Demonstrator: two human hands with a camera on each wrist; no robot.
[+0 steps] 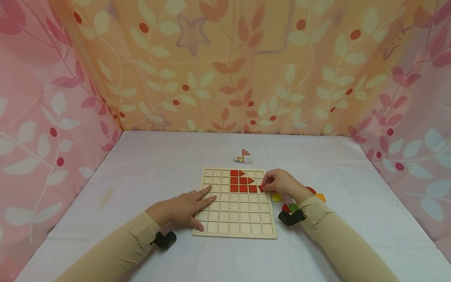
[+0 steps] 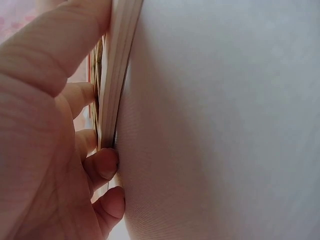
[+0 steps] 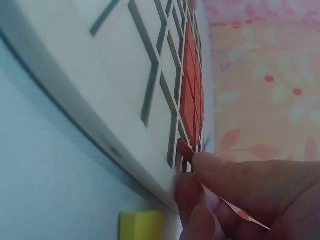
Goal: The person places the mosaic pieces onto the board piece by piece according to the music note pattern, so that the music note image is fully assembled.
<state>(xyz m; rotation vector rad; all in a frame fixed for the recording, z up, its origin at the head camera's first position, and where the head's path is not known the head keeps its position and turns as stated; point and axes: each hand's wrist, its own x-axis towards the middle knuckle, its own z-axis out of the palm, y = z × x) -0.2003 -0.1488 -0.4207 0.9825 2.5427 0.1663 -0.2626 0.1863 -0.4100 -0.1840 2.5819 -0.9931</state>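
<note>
Sleeves foremost, a red piece pinched over the board

Beige cloth is worn down to both wrists, and a black camera is strapped under each cuff. By the left hand, the board's left side is covered: its fingers are spread wide, with two laid across the squared face and the thumb set at the near left corner. In the left wrist view, the two remaining fingertips are seen bent beside the board's edge, close to the cloth.

Right of the board, near the right wrist, a small red wedge and a green block are seen close together. Farther up, a yellow block is found just beside the board's edge; an orange block and a red curved block are partly hidden by the right arm.

By the right hand, the red piece is held between thumb and fingertip, the grip narrow. It is tilted over the last cell of the third row from the far edge; whether the board is touched by it cannot be told.

Red squares are set in the three far rows, the two farthest being ended by red triangles.

Beyond the board, a printed card is laid, backed by a leafy curtain.
</note>
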